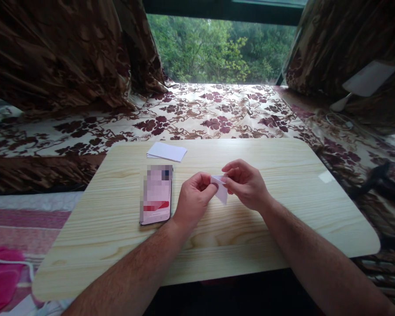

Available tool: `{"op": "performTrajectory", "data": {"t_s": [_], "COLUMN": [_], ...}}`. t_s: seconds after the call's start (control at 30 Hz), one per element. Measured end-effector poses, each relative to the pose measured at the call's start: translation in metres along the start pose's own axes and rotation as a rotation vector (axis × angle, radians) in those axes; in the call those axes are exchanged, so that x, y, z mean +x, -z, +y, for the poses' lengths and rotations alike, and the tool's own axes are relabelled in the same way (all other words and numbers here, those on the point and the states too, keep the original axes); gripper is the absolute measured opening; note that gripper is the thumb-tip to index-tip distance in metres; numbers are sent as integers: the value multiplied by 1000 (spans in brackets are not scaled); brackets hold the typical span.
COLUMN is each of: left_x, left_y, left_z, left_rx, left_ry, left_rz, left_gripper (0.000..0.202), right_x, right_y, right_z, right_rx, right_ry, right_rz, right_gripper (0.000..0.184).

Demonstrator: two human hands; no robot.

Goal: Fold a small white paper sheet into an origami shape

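A small piece of folded white paper [221, 193] is held up over the middle of the table, its lower end coming to a point. My left hand [197, 193] pinches its left side between thumb and fingers. On the other side, my right hand [245, 182] has its thumb and a fingertip at the paper's upper right edge, with the index finger raised above it. Left of my hands lies a phone [157, 193] with its screen lit and partly blurred out. Beyond the phone rests a small stack of white paper [167, 152].
The light wooden table [118, 250] has rounded corners. A whitish patch [326, 177] shows near its right edge. Behind it is a ledge with flowered cloth [217, 109] below a window. A white lamp [368, 79] stands at right; pink fabric [5, 276] lies at lower left.
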State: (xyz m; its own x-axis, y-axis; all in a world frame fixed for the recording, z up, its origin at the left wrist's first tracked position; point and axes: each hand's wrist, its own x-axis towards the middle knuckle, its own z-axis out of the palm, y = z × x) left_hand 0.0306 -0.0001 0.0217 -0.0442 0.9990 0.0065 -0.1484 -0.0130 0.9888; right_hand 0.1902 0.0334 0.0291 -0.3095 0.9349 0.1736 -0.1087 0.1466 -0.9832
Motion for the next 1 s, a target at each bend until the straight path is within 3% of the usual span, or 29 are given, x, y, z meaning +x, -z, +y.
{"op": "performTrajectory", "data": {"t_s": [0.23,0.43,0.63,1.0], "left_x": [3,0,-3,-5], "left_y": [3,0,0,-2], "left_z": [-4,-3,-2,-3], "left_rx": [-11,-11,26,99], "left_ry": [-42,-36,-71,-109], "left_rz": [61,40,27,82], "left_gripper": [9,10,20,13], "right_x": [-5,-4,-5,-5], "right_y": [0,-1,1,3], "right_z": [-6,-3,-2,-3], "right_rx": [-264,-286,-296,-387], "right_ry": [154,142,101,119], "right_rz": [-5,88,38,7], "right_gripper": [15,12,14,9]}}
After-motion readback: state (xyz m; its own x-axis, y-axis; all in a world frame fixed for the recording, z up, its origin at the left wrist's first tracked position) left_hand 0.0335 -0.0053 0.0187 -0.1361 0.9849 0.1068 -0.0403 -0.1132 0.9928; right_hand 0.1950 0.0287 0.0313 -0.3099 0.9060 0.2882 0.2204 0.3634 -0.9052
